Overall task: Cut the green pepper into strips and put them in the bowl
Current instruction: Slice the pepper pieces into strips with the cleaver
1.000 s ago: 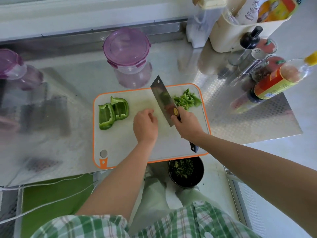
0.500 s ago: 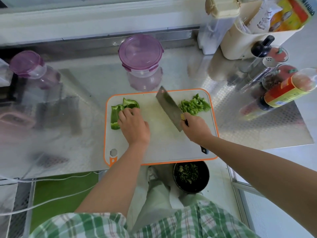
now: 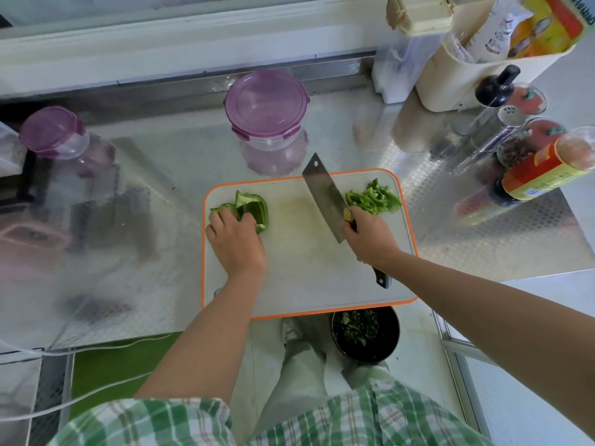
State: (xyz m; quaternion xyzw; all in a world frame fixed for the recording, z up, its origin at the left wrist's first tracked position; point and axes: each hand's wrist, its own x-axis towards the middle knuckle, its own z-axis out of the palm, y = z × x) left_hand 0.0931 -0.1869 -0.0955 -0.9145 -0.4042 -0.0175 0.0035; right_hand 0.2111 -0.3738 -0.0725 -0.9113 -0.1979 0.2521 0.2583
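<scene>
Green pepper pieces (image 3: 254, 209) lie under my left hand (image 3: 236, 243), fingers curled onto them, while my right hand (image 3: 370, 239) grips the cleaver (image 3: 323, 194) beside the cut strips (image 3: 375, 199); I judge I'm fetching, and next must slide one piece bladeward.

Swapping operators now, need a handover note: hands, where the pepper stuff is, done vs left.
Left hand holds the uncut pepper pieces at the left end of the cutting board.
Right hand grips the cleaver, blade over mid-board.
Done: a pile of strips at the board's far right corner.
Left: slice the remaining pieces, then move all strips to the dark bowl below the board's near edge, which holds green bits.
</scene>
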